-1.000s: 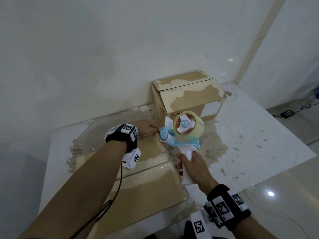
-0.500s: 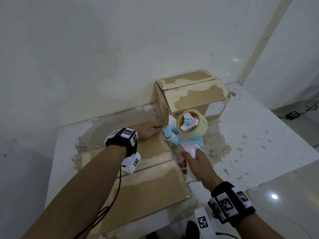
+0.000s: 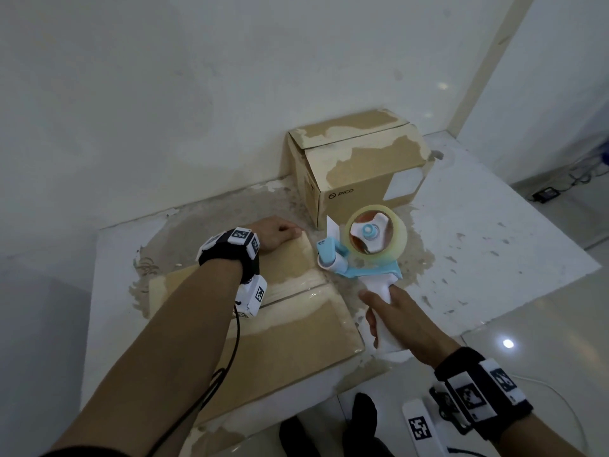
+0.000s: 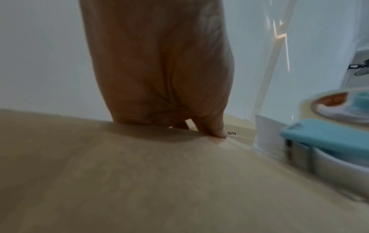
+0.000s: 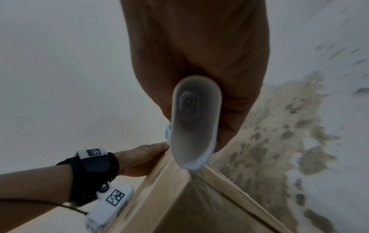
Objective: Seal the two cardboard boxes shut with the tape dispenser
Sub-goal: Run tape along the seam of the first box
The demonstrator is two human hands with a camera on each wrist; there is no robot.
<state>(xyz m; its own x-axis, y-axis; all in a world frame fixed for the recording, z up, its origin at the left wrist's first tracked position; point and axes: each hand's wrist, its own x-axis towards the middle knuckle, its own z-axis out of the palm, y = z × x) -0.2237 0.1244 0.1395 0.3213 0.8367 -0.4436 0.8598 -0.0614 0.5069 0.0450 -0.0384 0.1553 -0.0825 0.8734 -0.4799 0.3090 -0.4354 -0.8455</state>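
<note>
White surface (image 3: 494, 225). Boxes, two: near box (image 3: 280, 341) under my outstretched left hand (image 3: 276, 234), hooked over its far edge; far box (image 3: 362, 179) at 12 o'clock. Tape dispenser (image 3: 372, 239), one, 1 o'clock, gripped by my right hand (image 3: 405, 324).

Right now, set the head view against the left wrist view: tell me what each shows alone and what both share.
Head only: the right hand gripping the tape dispenser by its white handle, and glossy tape along the seam of the near box. Left wrist only: the palm side of the left hand, its thumb pressing the cardboard. Both: the near box's top and the dispenser's blue head and roll.
</note>
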